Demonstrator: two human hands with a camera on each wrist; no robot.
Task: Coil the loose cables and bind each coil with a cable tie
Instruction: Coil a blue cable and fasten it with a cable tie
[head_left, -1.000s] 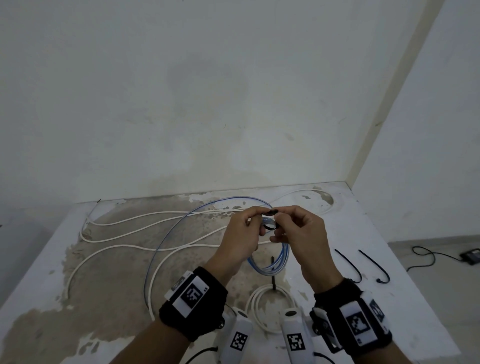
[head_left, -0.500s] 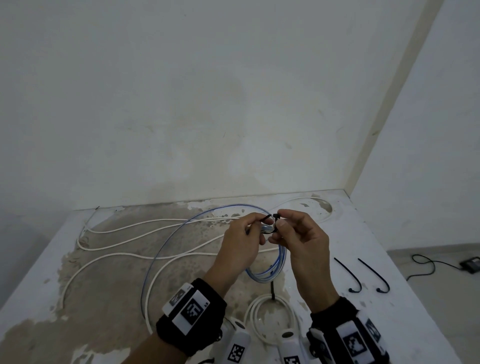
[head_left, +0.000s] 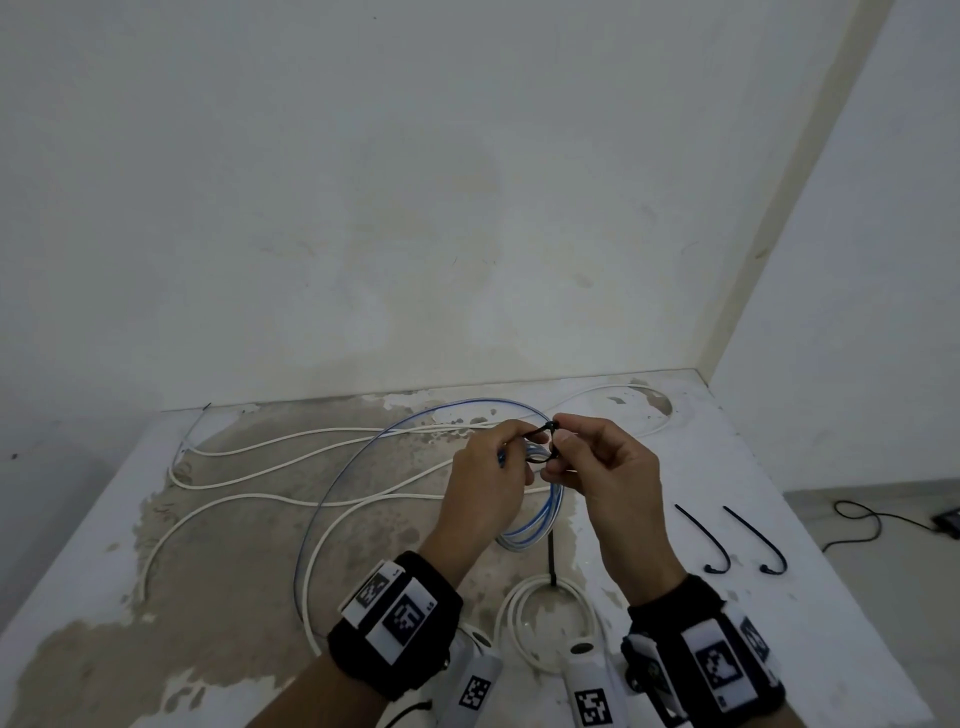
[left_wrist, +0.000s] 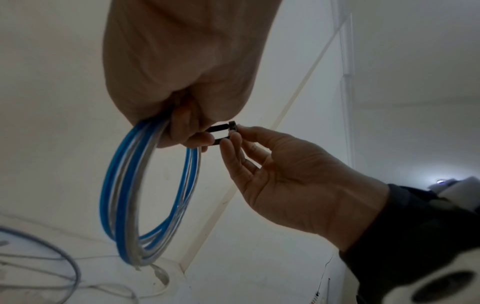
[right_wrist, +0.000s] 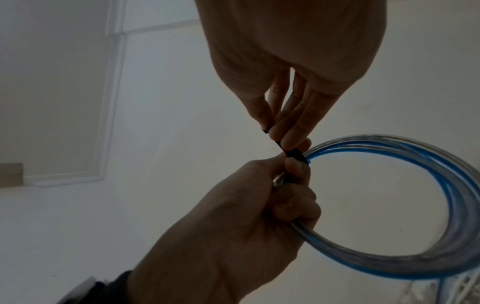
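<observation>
The blue coil (head_left: 540, 519) is held up above the table (head_left: 779, 649), gripped at its top in the curled fingers of the left hand (head_left: 485, 486); its loose tail trails down onto the table. A black cable tie (left_wrist: 221, 134) is looped round the gathered strands, and its head is pinched between thumb and fingertips of the right hand (head_left: 602, 478). The loop is still slack, so the binding appears not yet drawn tight.

To do this step well, the strands should be kept bunched flat and parallel under the left thumb, so that none slips out of the loop. The head should be held steady while the tail is pulled straight through, not at an angle, until the tie sits snug without crushing the cable.

A white coil (head_left: 545, 623), apparently already bound, lies on the table near the wrists. Two spare ties (head_left: 727, 540) wait to the right, and long white cables (head_left: 311, 467) are still spread loose on the table, so more coiling remains.
</observation>
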